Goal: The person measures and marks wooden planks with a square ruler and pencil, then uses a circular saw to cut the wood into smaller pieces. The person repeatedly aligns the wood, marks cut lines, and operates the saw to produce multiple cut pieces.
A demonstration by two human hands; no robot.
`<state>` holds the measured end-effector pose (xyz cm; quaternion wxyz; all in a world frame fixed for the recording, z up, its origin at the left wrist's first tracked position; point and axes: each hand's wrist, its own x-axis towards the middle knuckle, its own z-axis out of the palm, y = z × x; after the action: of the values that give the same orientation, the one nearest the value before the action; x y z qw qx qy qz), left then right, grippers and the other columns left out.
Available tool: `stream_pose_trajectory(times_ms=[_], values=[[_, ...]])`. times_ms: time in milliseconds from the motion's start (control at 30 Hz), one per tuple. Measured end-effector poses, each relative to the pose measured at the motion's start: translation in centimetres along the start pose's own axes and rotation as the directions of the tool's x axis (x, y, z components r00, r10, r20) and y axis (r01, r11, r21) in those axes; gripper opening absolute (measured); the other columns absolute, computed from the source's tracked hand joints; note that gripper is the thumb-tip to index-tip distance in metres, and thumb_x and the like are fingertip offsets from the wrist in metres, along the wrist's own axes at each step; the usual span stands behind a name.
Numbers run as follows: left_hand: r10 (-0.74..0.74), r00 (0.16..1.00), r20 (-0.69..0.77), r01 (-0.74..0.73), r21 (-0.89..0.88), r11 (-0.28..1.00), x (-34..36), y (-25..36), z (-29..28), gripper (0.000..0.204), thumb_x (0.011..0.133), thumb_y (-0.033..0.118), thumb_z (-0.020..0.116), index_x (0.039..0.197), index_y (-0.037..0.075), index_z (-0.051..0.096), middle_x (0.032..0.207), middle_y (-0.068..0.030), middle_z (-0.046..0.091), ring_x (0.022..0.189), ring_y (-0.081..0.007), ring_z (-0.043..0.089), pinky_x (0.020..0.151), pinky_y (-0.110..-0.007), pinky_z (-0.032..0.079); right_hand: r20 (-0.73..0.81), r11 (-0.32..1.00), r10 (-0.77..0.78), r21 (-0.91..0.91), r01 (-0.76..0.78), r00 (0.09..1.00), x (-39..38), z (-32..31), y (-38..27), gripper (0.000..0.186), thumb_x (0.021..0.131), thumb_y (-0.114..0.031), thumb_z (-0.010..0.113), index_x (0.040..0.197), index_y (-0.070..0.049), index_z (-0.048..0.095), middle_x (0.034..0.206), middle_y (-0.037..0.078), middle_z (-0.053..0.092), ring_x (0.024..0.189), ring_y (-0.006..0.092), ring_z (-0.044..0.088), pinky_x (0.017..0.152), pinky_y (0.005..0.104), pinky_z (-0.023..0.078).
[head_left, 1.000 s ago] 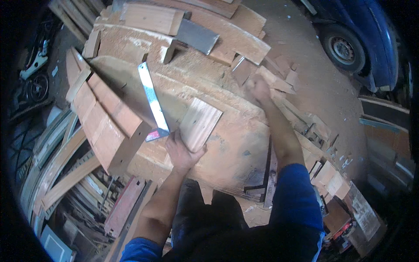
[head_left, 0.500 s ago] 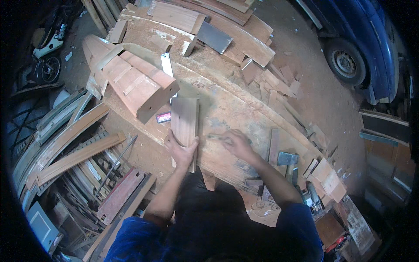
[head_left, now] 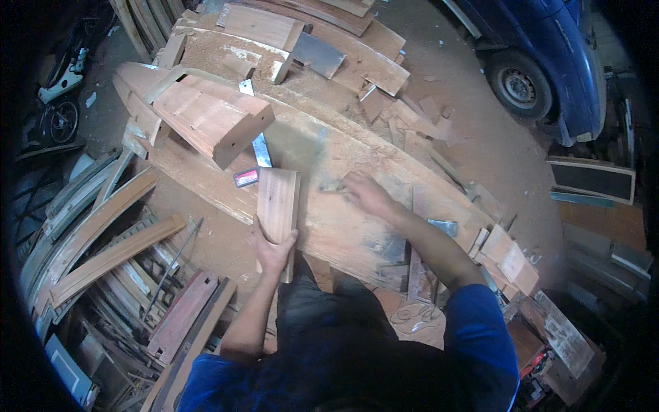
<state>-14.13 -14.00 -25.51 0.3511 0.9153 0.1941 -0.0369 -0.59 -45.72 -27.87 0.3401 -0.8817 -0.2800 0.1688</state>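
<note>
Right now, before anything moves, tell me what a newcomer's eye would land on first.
Probably the glossy blue vehicle with its dark round tyre, upper right, beyond the sawdust-covered wooden work surface. Next, the flat brown wooden board gripped in the left hand, near the middle, and the bulky pinkish-brown wooden piece above and left of it.

board: pinkish tan, streaked grain | square: silver blade, pink patch | block toward bench's far edge: dark grey | vehicle: blue | sleeves: blue
</note>
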Motion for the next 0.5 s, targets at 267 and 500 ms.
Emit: stream_pose_trajectory(times_ms=[267, 500], values=[[0.123, 0.984, 0.132, -0.138, 0.104, 0.985, -0.5, 1.7, -2.0, 0.122, 0.062, 0.050, 0.091, 0.156, -0.002, 0.035, 0.134, -0.0298, 0.046, 0.128, -0.0444, 0.043, 0.112, -0.054, 0.035, -0.398, 0.969, 0.223, -0.009, -0.246, 0.890, -4.1, -3.5, 3.6, 0.030, 0.088, -0.015, 0.073, 0.114, -0.001, 0.065, 0.108, 0.021, 0.070, 0.101, 0.0394, 0.067, 0.090, 0.0457, 0.054], [0.309, 0.933, 0.183, -0.316, 0.010, 0.949, 0.0, 2.6, -1.4, 0.127, 0.059, 0.050, 0.092, 0.159, 0.000, 0.033, 0.135, -0.0269, 0.045, 0.129, -0.0438, 0.042, 0.114, -0.053, 0.034, -0.442, 0.682, 0.731, 0.504, -0.529, 0.520, -8.8, -2.2, 3.0, 0.025, 0.092, -0.011, 0.074, 0.111, 0.003, 0.065, 0.093, 0.015, 0.074, 0.081, 0.0220, 0.073, 0.073, 0.0372, 0.059]])
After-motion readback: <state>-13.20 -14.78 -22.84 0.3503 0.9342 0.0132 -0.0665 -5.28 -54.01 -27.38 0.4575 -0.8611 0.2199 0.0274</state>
